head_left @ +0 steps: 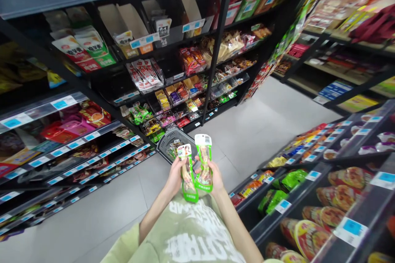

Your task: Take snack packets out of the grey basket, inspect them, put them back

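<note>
Close in front of my chest, each hand grips one long green-and-clear snack packet. My left hand (175, 176) is closed around the left snack packet (189, 181), which has a white printed top and pale food showing through its window. In my right hand (216, 176) is the right snack packet (203, 160), held upright beside the first; its white top bears a label. Just beyond my hands a grey plastic shopping basket (165, 141) rests low by the shelves, with similar packets (174, 148) in it. My hands partly hide the basket's near side.
A dark shelf rack (212, 61) with bagged snacks stands ahead and to the left. On my right is another shelf with instant noodle cups (311, 234) and green bags (290, 178). Grey tiled floor (262, 111) runs between them. Further shelving (336, 61) stands at the far right.
</note>
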`<act>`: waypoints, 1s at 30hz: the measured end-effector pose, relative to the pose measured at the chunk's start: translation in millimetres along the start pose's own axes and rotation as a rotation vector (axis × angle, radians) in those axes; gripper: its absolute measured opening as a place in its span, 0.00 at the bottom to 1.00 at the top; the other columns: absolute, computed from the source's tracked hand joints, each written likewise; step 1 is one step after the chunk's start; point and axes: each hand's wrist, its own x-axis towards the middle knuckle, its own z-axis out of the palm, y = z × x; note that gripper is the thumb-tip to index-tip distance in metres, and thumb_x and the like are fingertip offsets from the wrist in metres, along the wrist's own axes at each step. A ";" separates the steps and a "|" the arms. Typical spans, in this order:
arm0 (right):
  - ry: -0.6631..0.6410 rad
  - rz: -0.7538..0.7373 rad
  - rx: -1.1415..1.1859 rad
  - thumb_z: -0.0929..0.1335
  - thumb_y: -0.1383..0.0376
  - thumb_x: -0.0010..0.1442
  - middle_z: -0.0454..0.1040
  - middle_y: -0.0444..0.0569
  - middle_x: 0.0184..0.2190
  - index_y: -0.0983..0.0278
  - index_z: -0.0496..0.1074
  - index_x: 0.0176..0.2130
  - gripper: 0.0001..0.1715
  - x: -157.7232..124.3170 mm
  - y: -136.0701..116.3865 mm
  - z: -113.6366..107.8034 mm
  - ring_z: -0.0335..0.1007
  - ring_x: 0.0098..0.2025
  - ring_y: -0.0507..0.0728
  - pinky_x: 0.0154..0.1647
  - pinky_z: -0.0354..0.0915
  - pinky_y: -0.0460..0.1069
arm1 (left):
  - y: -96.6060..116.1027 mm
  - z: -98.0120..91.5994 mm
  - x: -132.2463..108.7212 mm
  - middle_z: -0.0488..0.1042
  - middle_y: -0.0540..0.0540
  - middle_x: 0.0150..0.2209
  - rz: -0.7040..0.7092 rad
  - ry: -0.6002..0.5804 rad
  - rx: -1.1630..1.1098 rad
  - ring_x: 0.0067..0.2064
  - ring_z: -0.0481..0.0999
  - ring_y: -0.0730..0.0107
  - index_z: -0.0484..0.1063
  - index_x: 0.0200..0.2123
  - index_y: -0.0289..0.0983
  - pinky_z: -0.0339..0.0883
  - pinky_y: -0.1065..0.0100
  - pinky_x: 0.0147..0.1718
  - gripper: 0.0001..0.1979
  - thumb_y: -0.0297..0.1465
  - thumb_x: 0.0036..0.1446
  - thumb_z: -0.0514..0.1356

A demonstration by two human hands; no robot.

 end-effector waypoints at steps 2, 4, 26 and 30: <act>0.005 -0.002 -0.004 0.76 0.55 0.50 0.83 0.48 0.34 0.64 0.77 0.38 0.19 0.6 0.5 -1.5 0.74 0.22 0.54 0.21 0.69 0.47 | -0.7 -1.1 0.5 0.80 0.46 0.40 -0.006 0.015 0.001 0.41 0.79 0.62 0.72 0.44 0.38 0.70 0.67 0.40 0.18 0.33 0.49 0.67; -0.010 -0.008 -0.019 0.75 0.55 0.52 0.83 0.47 0.34 0.64 0.76 0.39 0.18 1.7 1.2 -3.9 0.74 0.22 0.54 0.22 0.70 0.47 | -1.1 -1.6 0.3 0.80 0.46 0.42 -0.012 0.023 0.002 0.43 0.79 0.61 0.72 0.46 0.39 0.70 0.66 0.42 0.21 0.31 0.47 0.67; -0.115 -0.019 -0.096 0.74 0.49 0.51 0.82 0.51 0.40 0.62 0.76 0.44 0.26 0.9 7.4 -18.5 0.71 0.19 0.53 0.15 0.65 0.46 | -2.2 -6.1 -2.3 0.80 0.45 0.45 -0.017 0.021 0.043 0.44 0.78 0.61 0.73 0.50 0.39 0.68 0.67 0.42 0.26 0.35 0.46 0.71; -0.127 0.018 -0.001 0.70 0.49 0.55 0.83 0.50 0.37 0.63 0.77 0.46 0.26 1.2 3.3 -20.8 0.65 0.15 0.48 0.15 0.61 0.44 | -3.3 -7.5 -1.9 0.79 0.45 0.47 -0.015 0.037 0.057 0.46 0.77 0.62 0.73 0.50 0.40 0.68 0.68 0.43 0.26 0.34 0.47 0.71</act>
